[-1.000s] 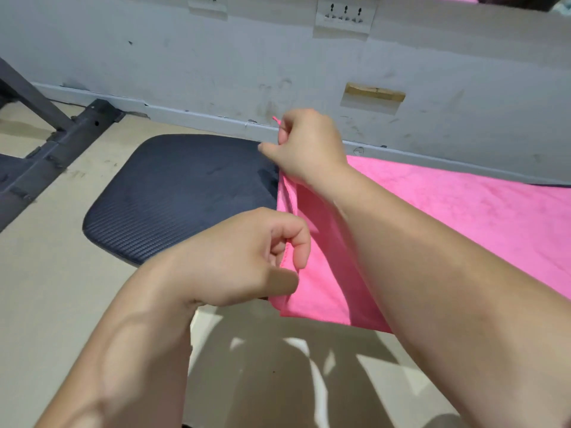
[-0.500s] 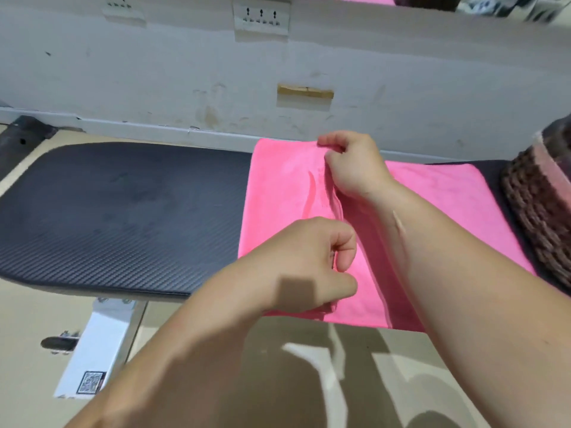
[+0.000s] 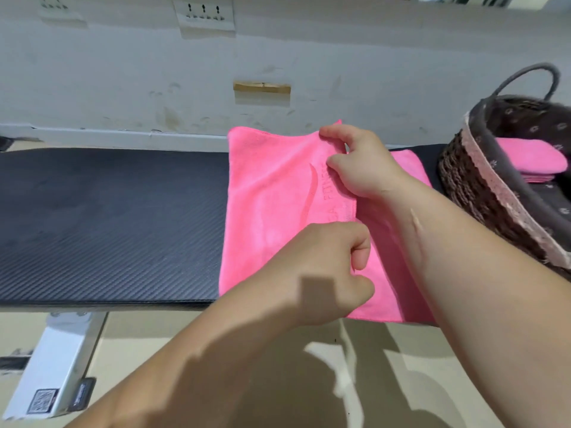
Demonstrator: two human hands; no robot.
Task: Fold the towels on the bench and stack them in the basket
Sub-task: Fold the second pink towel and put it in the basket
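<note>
1. Head view shows us a pink towel [image 3: 272,211] lying across the right part of the black padded bench [image 3: 108,227]. Its near edge hangs a little over the front. One layer is drawn over another, so a loose edge runs between our two hands.
2. Our right hand [image 3: 361,162] has its thumb and fingers closed on the far end of that loose edge, on the wall side. Our left hand [image 3: 324,273] is curled, thumb against fingers, and pinches the near end of the same edge.
3. We judge the towel light, soft and floppy, with enough plush that it should not slip from a pinch. It will sag wherever it is not held. The best places to take hold are therefore the corners or the two ends of an edge, kept taut between the hands so the layers meet square.
4. A woven brown basket [image 3: 482,193] with a dark patterned lining and a pale trim stands at the right end of the bench, near the towel. Inside it lie folded towels [image 3: 531,159] of the same pink, stacked flat. We cannot tell how many there are, but there looks to be room above them.
</note>
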